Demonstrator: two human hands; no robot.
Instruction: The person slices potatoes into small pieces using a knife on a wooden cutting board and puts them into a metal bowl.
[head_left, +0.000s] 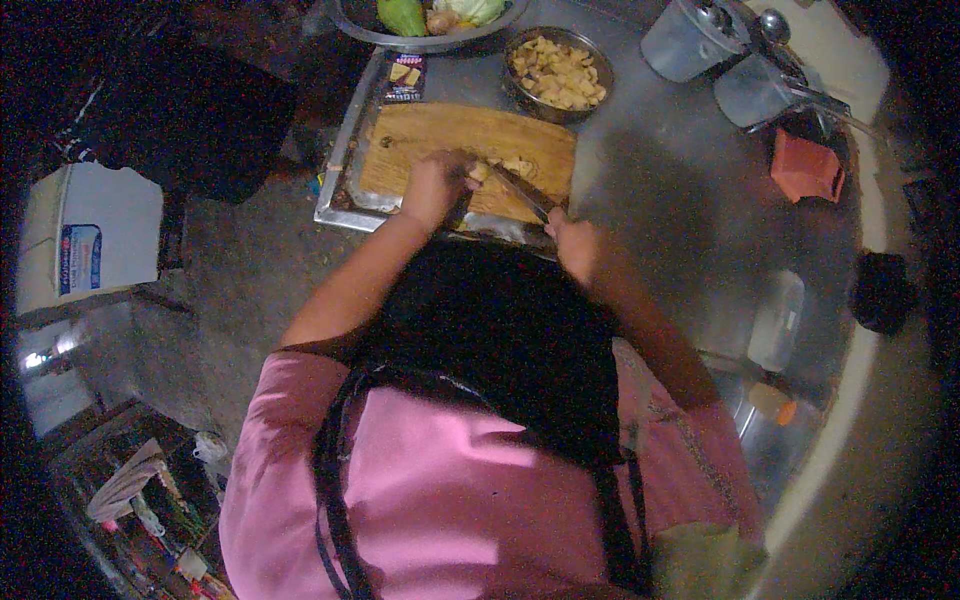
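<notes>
My right hand (576, 244) grips the handle of a kitchen knife (521, 193), its blade angled up and left over a wooden cutting board (405, 124). Under the fingers of my left hand (437, 184) is a pale piece of food (478, 172), close to the blade's tip. Several more pale cut pieces (516, 165) lie on the board just beyond the knife. What the food is I cannot tell, and the left fingertips are partly in shadow. Behind the board stands a round metal bowl (517, 97) filled with pale yellow chunks (559, 71).
A small printed packet (406, 75) lies behind the board. Beyond it is a wide metal basin (360, 34) with a cabbage (480, 9) and a green vegetable (401, 16). At the right are metal pots (679, 45), an orange-red container (806, 169) and a clear plastic container (777, 322).
</notes>
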